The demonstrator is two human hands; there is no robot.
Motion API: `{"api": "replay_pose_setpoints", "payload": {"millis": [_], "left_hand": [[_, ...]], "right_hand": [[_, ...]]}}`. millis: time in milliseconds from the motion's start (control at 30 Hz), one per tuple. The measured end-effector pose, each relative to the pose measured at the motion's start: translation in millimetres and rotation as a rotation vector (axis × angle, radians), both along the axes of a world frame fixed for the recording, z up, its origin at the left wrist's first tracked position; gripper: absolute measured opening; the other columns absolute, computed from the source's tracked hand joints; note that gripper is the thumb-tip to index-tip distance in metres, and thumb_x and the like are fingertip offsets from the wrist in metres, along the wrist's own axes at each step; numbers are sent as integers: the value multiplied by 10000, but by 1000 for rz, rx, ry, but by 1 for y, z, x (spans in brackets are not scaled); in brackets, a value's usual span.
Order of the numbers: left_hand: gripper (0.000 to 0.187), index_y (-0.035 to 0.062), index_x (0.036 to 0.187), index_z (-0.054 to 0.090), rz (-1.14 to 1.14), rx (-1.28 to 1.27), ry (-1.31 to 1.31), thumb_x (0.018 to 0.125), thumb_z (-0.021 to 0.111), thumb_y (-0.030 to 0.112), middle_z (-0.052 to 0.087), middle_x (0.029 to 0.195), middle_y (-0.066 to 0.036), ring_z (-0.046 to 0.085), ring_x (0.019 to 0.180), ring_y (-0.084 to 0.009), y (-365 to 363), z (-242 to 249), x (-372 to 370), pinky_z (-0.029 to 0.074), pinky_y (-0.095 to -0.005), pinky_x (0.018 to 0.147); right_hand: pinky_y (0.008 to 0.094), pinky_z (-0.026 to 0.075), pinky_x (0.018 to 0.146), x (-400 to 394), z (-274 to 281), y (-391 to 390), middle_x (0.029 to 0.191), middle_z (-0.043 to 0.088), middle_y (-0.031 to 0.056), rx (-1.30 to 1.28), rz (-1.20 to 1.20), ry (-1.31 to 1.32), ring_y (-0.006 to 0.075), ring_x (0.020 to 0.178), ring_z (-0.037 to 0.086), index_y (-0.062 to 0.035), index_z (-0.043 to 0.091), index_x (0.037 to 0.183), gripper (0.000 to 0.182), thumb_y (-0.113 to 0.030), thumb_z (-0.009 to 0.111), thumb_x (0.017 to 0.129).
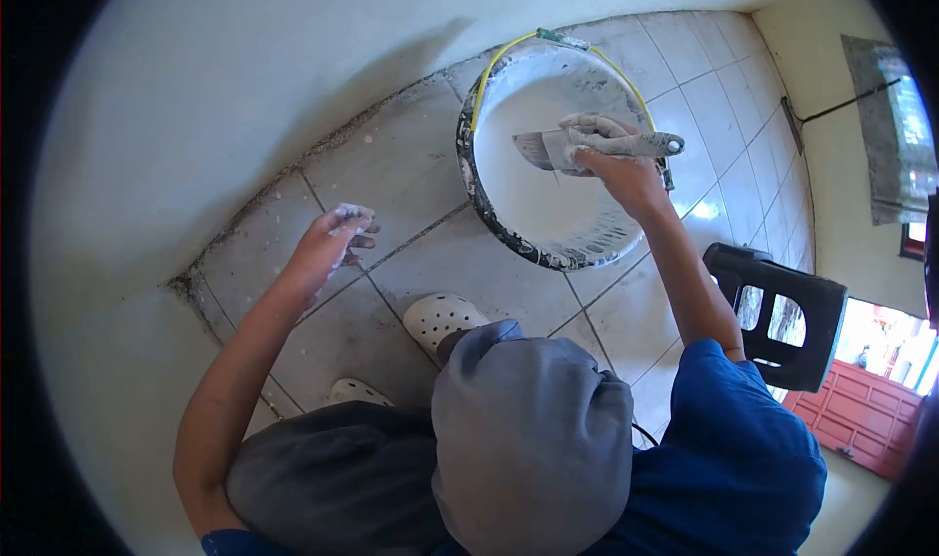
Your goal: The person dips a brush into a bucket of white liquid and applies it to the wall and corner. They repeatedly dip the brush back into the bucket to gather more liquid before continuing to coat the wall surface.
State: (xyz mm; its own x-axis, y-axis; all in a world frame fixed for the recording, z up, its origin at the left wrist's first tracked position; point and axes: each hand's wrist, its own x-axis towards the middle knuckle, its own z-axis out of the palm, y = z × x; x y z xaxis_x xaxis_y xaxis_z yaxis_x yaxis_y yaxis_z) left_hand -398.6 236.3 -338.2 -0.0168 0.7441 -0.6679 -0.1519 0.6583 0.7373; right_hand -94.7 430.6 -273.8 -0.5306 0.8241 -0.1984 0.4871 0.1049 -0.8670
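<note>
My right hand (608, 143) grips a paintbrush (558, 151) by its paint-smeared handle. Its bristles point left, over the white paint (528, 199) inside a wide black bucket (504, 231). White paint coats the fingers of this hand. The bucket's yellow wire handle (486, 85) stands up along the far rim. To the left, my left hand (340, 235) hovers over the floor tiles with loosely bent fingers, holding nothing. Paint smears whiten its fingertips too.
A pale wall (245, 77) rises on the left and behind the bucket. White clogs (440, 319) are on my feet on the tiled floor (391, 170). A black plastic stool (782, 311) stands at right, before a red panelled door (861, 409). Grey fabric (533, 429) fills the bottom centre.
</note>
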Motion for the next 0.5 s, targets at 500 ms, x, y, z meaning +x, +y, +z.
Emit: {"api": "replay_pose_setpoints", "payload": {"millis": [500], "left_hand": [[339, 72, 1048, 520, -68, -152, 185, 840, 489, 338, 573, 1018, -51, 550, 884, -160, -32, -59, -49, 439, -307, 703]], "right_hand": [[283, 451, 807, -66, 41, -56, 1047, 532, 100, 45, -96, 333, 180, 947, 539, 37, 524, 1066, 324, -51, 523, 755]]}}
